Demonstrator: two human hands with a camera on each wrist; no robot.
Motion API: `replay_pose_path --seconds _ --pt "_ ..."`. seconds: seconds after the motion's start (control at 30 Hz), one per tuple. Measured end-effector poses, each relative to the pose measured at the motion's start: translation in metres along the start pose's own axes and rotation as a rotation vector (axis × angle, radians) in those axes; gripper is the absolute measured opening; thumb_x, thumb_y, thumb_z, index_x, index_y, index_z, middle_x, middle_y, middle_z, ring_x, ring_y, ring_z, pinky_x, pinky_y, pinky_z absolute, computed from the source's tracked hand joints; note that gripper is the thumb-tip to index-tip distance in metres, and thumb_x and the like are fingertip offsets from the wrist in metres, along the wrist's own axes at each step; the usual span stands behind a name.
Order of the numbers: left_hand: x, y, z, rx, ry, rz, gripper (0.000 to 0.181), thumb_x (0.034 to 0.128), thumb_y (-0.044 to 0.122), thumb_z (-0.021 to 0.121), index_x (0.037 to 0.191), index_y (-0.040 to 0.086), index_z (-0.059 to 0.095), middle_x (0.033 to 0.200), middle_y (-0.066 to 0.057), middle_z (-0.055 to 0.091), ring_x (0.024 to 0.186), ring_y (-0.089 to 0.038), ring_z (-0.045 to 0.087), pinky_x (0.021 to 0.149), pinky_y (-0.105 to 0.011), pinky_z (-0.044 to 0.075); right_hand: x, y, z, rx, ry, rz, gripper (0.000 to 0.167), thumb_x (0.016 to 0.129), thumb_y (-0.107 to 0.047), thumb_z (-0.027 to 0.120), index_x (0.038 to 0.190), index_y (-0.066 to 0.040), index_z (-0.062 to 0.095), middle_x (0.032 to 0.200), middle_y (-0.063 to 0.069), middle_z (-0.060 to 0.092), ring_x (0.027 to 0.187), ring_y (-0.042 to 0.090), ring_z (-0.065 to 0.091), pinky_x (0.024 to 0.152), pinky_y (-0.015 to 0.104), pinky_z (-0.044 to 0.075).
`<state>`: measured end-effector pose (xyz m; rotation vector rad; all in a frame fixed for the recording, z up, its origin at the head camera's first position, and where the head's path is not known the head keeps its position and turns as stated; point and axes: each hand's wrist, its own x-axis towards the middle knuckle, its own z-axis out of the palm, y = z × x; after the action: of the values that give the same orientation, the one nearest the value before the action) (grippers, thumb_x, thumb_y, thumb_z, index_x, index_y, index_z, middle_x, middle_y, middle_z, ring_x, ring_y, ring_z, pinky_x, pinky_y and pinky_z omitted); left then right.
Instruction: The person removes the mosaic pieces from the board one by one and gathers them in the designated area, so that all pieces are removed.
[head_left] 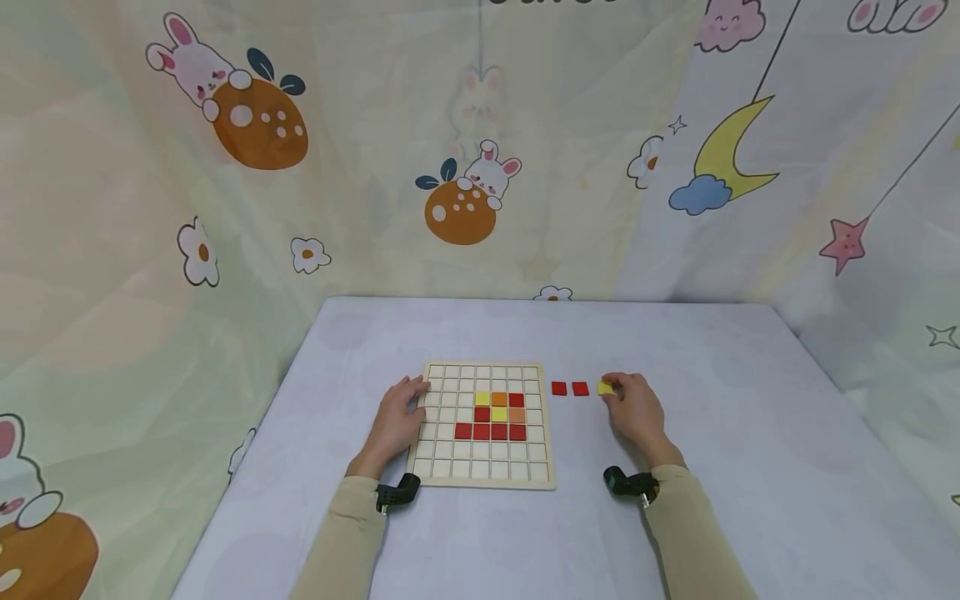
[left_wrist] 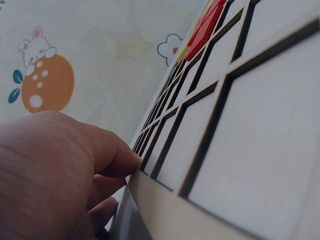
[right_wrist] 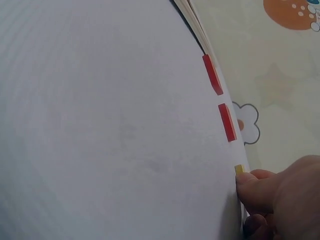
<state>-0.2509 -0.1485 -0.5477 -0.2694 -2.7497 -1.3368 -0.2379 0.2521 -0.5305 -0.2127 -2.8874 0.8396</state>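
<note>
A square wooden grid board [head_left: 480,471] lies on the table with red, yellow and orange square tiles in its middle and right cells. My left hand [head_left: 396,421] rests at the board's left edge. In the left wrist view the thumb [left_wrist: 117,157] touches the pale rim, while the other fingers are partly hidden below it. To the right of the board, my right hand [head_left: 636,412] pinches a yellow tile [head_left: 604,387] between thumb and fingertips, at the end of a row of loose tiles. Two red tiles, one [head_left: 558,388] nearer the board and another [head_left: 580,388], lie beside it.
A pale cloth covers the table [head_left: 675,333]. Behind it hangs a printed curtain [head_left: 577,167] with rabbits, flowers and a moon. Dark wrist cameras sit on the left wrist [head_left: 397,492] and the right wrist [head_left: 628,483].
</note>
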Motion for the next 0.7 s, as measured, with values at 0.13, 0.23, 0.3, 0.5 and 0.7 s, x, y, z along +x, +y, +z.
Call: replay_pose_path --seconds 0.13,0.23,0.3,0.5,0.7 --pt "0.0 0.0 0.001 -0.001 -0.004 -0.01 0.044 0.0886 0.0 0.055 0.132 0.003 0.06 0.147 -0.013 0.048 0.145 -0.032 0.027 0.123 -0.045 0.013 -0.001 0.001 0.0 0.011 0.016 -0.008 0.031 0.092 -0.009 0.065 0.122 -0.003 0.063 0.115 0.021 0.058 0.091 0.03 0.054 0.078 0.044 0.051" --pt "-0.001 0.001 0.001 -0.002 -0.006 -0.018 0.044 0.089 0.001 0.054 0.132 0.003 0.06 0.147 -0.013 0.048 0.145 -0.032 0.027 0.123 -0.045 0.013 -0.002 0.003 0.0 0.017 0.03 -0.016 0.031 0.091 -0.008 0.064 0.122 -0.002 0.063 0.115 0.021 0.058 0.093 0.031 0.054 0.08 0.046 0.051" --pt "-0.001 0.002 0.001 -0.004 -0.003 -0.019 0.044 0.0887 0.0 0.055 0.132 0.003 0.06 0.147 -0.013 0.048 0.145 -0.032 0.027 0.123 -0.047 0.014 -0.003 0.003 0.001 0.024 0.035 -0.014 0.031 0.092 -0.008 0.063 0.123 -0.002 0.063 0.116 0.021 0.058 0.095 0.032 0.054 0.083 0.047 0.051" --pt "-0.001 0.003 0.0 0.005 0.01 -0.005 0.044 0.0881 0.0 0.055 0.131 0.003 0.06 0.146 -0.014 0.048 0.144 -0.034 0.029 0.123 -0.048 0.015 -0.009 0.002 0.004 0.092 0.051 0.013 0.032 0.095 -0.008 0.059 0.126 -0.001 0.06 0.118 0.021 0.055 0.094 0.032 0.051 0.083 0.046 0.05" --pt "-0.001 0.003 0.0 0.01 0.016 0.008 0.044 0.088 0.0 0.055 0.131 0.002 0.06 0.146 -0.015 0.048 0.144 -0.035 0.029 0.123 -0.047 0.015 -0.013 -0.001 0.006 0.166 0.092 0.056 0.033 0.097 -0.012 0.056 0.127 -0.001 0.059 0.122 0.021 0.052 0.095 0.032 0.052 0.082 0.045 0.052"
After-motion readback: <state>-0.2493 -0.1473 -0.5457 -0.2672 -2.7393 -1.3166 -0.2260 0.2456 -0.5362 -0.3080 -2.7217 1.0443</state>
